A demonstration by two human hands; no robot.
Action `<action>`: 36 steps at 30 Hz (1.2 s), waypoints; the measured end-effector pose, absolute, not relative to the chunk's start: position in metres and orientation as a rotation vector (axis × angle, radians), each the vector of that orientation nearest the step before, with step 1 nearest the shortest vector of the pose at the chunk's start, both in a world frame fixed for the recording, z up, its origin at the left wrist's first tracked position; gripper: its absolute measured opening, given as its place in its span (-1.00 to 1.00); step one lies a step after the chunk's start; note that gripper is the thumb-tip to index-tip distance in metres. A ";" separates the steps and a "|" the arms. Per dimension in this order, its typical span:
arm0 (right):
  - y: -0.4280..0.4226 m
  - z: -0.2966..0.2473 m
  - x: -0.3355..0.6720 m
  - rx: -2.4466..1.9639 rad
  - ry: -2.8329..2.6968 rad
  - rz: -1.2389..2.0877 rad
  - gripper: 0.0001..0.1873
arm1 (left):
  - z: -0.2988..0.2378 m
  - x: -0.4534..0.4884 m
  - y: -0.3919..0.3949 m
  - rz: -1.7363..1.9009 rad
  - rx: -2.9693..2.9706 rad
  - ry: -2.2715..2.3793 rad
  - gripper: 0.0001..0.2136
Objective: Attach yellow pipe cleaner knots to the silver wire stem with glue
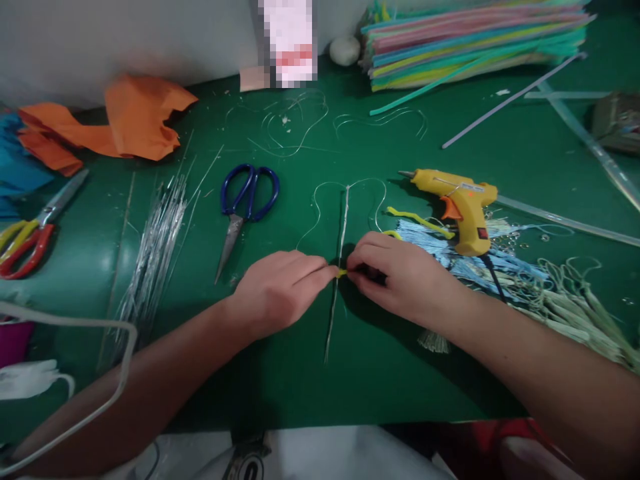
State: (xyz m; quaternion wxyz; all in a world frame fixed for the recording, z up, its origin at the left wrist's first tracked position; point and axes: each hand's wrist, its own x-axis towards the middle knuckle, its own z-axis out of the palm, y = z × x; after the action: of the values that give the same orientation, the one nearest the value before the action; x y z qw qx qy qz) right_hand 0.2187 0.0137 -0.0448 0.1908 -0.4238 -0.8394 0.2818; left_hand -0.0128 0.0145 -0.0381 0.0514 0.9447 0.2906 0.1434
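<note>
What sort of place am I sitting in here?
Probably a craft workspace, at home or in a small workshop: the green table holds a yellow glue gun, a bundle of colored pipe cleaners and blue-handled scissors.

central rod (344, 223): silvery sheen; strand bundle (160, 240): shiny, metallic-looking; tabletop (280, 387): smooth, low gloss; blue-handled scissors (235, 222): glossy grips, duller metal blades; glue gun (463, 193): smooth plastic; pipe cleaners (475, 50): fuzzy, matt; orange sheet (137, 117): matt, creased (paper or cloth, hard to tell); clear strip (587, 137): glossy, translucent
</note>
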 end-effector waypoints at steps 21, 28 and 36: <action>0.012 -0.046 0.220 -1.186 -2.365 0.764 -0.88 | -0.043 0.000 0.023 0.408 2.575 1.068 -0.86; 0.012 -0.047 0.221 -1.186 -2.389 0.738 -0.88 | -0.044 -0.001 0.024 0.470 2.550 1.073 -0.87; 0.012 -0.044 0.221 -1.228 -2.388 0.745 -0.91 | -0.044 -0.001 0.025 0.506 2.547 1.049 -0.87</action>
State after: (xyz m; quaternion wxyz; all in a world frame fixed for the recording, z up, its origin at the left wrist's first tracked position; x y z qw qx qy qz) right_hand 0.2209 0.0118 -0.0445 0.1765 -0.4339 -0.8434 0.2633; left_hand -0.0006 0.0247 -0.0435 0.1697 0.8962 0.3691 0.1782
